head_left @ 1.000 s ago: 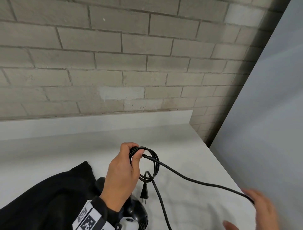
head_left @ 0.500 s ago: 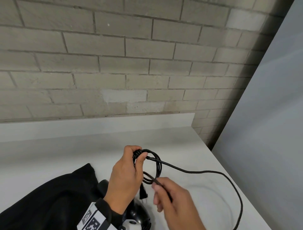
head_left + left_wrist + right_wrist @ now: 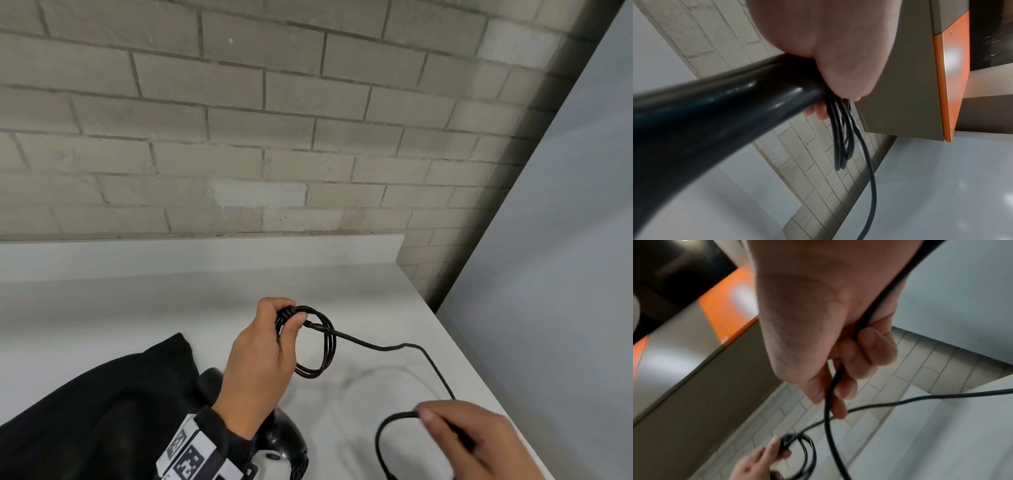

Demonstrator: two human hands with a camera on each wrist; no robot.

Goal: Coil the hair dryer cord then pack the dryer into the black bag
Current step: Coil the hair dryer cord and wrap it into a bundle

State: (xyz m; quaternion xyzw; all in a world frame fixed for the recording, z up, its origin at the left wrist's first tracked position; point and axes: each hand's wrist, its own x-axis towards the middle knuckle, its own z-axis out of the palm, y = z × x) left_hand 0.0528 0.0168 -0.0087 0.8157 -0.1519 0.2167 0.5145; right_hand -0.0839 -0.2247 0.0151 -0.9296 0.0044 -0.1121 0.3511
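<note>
My left hand (image 3: pixel 263 356) grips the black dryer's handle (image 3: pixel 701 112) together with several loops of the black cord (image 3: pixel 322 346), thumb and fingers curled round both. The dryer's body (image 3: pixel 281 442) lies under that wrist on the white counter (image 3: pixel 171 308). From the coil the free cord (image 3: pixel 387 347) runs right and curves down to my right hand (image 3: pixel 469 442), which pinches it between thumb and curled fingers (image 3: pixel 869 353). The black bag (image 3: pixel 96 404) lies flat at the lower left, beside the dryer.
A grey brick wall (image 3: pixel 239 137) stands behind the counter's raised back edge (image 3: pixel 205 253). A pale grey panel (image 3: pixel 548 274) borders the counter's right edge. In the wrist views an orange-and-brown cabinet (image 3: pixel 949 81) hangs overhead.
My right hand slid from beside the coil out to the lower right along the cord, and a new loose loop now hangs from it. The left hand kept its grip.
</note>
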